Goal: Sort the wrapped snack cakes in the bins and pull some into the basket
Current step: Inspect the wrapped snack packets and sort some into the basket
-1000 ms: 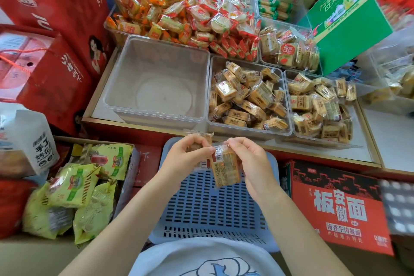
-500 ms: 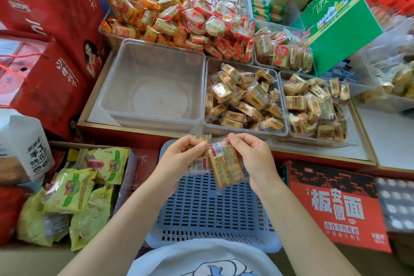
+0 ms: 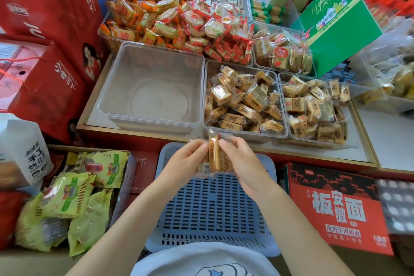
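Clear-wrapped snack cakes pinched betw left hand & right hand, held above blue basket, just below middle bin. Step: pulling cakes into basket; next, prob lower & let go
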The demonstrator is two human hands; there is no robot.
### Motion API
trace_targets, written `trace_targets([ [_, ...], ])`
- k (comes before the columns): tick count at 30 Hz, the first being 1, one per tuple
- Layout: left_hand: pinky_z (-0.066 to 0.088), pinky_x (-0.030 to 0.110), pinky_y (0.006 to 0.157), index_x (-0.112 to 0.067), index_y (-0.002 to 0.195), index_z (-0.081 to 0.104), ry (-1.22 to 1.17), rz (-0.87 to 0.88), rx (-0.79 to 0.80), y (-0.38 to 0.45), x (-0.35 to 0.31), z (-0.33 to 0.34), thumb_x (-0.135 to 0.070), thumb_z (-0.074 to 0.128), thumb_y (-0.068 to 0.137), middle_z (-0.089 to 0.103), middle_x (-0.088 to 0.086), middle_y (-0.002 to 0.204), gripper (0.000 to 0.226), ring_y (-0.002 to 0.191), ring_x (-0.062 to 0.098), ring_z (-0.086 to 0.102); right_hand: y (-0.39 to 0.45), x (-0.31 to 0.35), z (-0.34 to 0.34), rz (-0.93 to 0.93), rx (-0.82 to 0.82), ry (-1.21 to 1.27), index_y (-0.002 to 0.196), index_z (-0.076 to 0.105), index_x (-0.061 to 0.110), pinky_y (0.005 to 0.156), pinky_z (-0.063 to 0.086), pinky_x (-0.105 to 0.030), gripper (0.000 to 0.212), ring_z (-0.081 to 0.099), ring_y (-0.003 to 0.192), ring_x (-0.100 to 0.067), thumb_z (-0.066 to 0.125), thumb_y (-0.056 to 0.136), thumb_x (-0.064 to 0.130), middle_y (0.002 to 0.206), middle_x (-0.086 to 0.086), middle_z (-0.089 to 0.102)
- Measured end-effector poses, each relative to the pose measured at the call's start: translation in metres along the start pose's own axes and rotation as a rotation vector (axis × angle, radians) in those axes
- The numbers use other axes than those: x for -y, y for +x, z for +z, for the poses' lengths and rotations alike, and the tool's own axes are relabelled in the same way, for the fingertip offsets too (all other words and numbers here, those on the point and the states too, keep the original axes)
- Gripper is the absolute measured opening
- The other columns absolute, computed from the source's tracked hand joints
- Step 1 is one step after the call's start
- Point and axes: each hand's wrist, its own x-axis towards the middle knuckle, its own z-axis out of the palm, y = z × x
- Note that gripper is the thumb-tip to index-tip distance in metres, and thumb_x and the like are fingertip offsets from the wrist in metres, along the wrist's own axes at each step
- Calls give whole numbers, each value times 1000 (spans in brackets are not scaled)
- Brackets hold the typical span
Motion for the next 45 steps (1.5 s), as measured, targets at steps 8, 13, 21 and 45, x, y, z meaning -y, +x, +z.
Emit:
trace_targets([
  [8, 49, 44, 106, -54, 151, 28, -384, -59, 47, 6, 10, -13, -25, 78, 88, 70, 2, 124, 86, 114, 21, 67, 0, 0, -6, 81, 17, 151, 126, 51, 15, 64, 53, -29, 79, 63, 83, -16, 78, 69, 63, 103, -7, 62],
  [13, 54, 35, 89, -21, 120, 62, -396, -163, -28, 15, 6, -11, -56, 82, 63, 68, -1, 105, 69, 97, 17, 65, 1, 2, -8, 46, 54, 298, 114, 52, 7, 59, 50, -30, 62, 60, 70, -18, 80, 78, 50, 93, -12, 62],
  [21, 52, 33, 72, -11, 107, 66, -593, -284, -34, 15, 4, -5, -43, 63, 94, 71, 6, 85, 34, 81, 20, 66, 0, 6, -6, 60, 19, 490, 120, 68, 11, 76, 58, -39, 54, 72, 81, -25, 59, 86, 52, 102, -14, 75],
  [45, 58, 30, 60, -10, 126, 57, -517, -149, -251, 56, 7, -55, -33, 52, 105, 77, 5, 95, 32, 80, 21, 75, 67, 24, 35, 74, 106, 472, 124, 59, 3, 56, 56, -34, 34, 69, 71, -27, 57, 102, 29, 101, -21, 68],
])
